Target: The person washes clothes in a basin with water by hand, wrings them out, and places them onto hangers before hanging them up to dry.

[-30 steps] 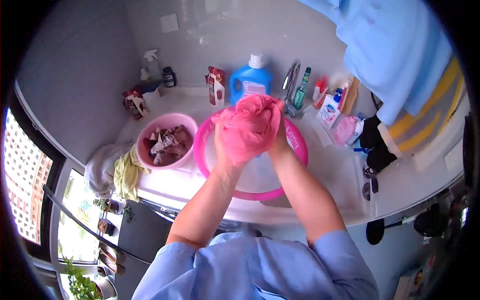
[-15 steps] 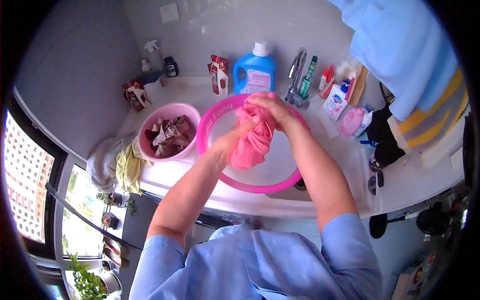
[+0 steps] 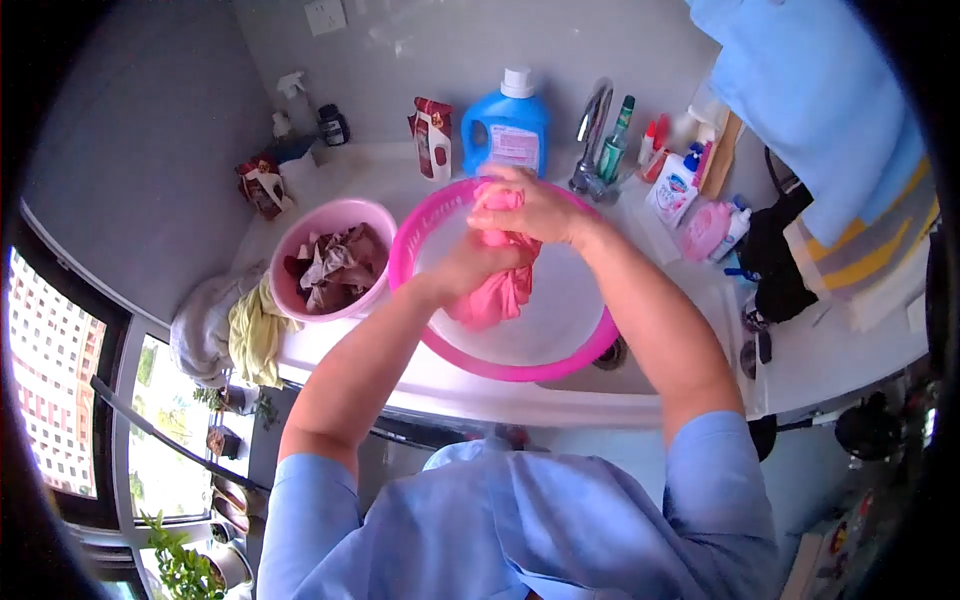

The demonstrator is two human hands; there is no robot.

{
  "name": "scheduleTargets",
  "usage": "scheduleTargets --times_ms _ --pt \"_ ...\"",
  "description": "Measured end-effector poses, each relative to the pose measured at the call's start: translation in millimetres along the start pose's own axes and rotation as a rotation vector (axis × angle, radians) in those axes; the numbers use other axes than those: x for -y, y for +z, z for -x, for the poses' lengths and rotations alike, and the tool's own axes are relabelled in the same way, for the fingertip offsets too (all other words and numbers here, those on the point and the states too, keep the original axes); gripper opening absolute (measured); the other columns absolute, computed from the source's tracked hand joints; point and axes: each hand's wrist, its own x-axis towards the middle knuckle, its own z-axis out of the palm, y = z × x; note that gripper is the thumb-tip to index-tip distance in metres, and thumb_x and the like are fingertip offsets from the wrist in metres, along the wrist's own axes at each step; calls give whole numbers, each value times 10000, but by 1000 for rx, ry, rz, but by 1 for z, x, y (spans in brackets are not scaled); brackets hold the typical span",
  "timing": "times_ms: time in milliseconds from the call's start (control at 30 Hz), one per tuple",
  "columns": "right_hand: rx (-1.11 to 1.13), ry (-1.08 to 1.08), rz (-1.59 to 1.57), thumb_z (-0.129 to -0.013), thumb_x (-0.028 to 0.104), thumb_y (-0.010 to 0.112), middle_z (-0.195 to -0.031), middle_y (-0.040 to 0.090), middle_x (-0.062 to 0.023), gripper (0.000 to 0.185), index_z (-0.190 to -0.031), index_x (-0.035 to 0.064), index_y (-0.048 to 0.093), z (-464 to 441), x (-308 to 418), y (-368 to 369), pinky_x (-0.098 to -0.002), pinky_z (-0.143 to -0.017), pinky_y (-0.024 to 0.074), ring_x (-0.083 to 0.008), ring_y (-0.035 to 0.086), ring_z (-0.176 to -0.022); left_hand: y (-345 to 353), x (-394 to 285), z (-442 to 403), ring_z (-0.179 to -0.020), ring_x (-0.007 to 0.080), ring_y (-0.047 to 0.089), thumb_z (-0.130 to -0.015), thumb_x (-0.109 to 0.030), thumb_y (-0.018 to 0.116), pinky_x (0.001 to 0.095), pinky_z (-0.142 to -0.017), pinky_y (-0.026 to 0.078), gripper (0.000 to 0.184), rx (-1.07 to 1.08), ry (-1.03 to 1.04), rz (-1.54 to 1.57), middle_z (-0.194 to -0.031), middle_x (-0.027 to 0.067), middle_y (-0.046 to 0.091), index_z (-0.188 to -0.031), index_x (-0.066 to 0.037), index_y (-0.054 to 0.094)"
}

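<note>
Grip: your left hand point(image 3: 474, 266) and right hand point(image 3: 535, 212) clamped around bunched pink cloth point(image 3: 497, 299), over magenta-rimmed basin point(image 3: 520, 373); faucet point(image 3: 587, 180) behind.

The cloth point(image 3: 505, 296) is coral pink; the large basin point(image 3: 530, 373) has a magenta rim with pale lettering; the jug point(image 3: 514, 122) is blue; the tabletop point(image 3: 378, 168) white.

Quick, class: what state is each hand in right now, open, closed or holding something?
Left hand: closed, holding the bunched pink fabric cloth.
Right hand: closed, its grip on the cloth's upper part.
</note>
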Motion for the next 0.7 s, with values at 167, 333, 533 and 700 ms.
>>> scheduleTargets --times_ms 167,333,533,700 --pt "343 46 -302 -756 264 714 -1209 544 -74 575 -1248 50 507 17 24 -20 -294 -973 368 -166 487 -1127 -12 -15 -3 -892 241 605 -706 -287 676 335 -791 469 402 74 84 -442 -938 136 630 -1017 -41 607" --pt "242 91 -271 -763 236 704 -1128 590 -69 522 -1214 37 530 28 28 -19 -283 -906 421 -145 540 -1035 -8 -15 -4 -942 217 584 -679 -262 732 336 -804 464 519 111 103 -293 -1030 125 600 -1099 -25 540" --pt "-153 -9 -63 -742 178 683 -916 663 -66 246 -947 47 651 40 16 -10 -292 -763 479 -135 610 -821 -32 17 -12 -1068 227 522 -753 -460 690 332 -851 461 793 -157 61 -166 -1203 191 483 -1255 53 353" --pt "-539 -301 375 -662 197 718 -878 630 -69 274 -904 91 641 49 41 -15 -329 -704 498 -221 617 -816 -25 5 4 -1117 249 510 -859 -628 384 398 -913 439 769 -6 -254 274 -1266 132 471 -1334 -25 331"
